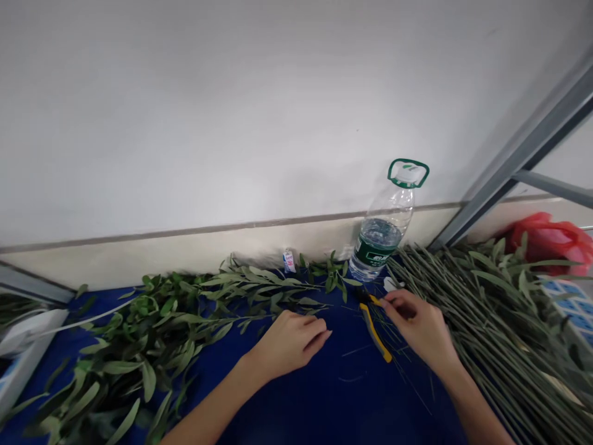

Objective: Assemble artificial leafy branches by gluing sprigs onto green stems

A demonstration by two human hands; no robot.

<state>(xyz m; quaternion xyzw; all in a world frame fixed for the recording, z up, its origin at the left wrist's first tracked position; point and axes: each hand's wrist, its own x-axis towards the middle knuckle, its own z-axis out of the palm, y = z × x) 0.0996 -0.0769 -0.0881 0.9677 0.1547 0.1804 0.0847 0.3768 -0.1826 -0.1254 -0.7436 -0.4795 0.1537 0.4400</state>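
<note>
My right hand [419, 321] has its thumb and fingers closed on one handle of the pliers [376, 334]. The pliers have yellow and dark grips, spread apart, and lie on the blue surface [301, 395] with the dark head toward the wall. My left hand [294, 340] hovers over the blue surface, its fingers curled together, and nothing shows in them. Just beyond it lie leafy green sprigs [264, 287], their thin stems pointing right. Thin stem clippings [393, 340] are scattered between the pliers and my right hand.
A large water bottle [382, 235] with a green handle stands against the wall [231, 123]. Leafy branches [134, 352] are heaped at left, long stems [482, 334] at right. A small packet [289, 261] sits by the wall. Beyond the metal frame [519, 154] is a red plastic bag [551, 241].
</note>
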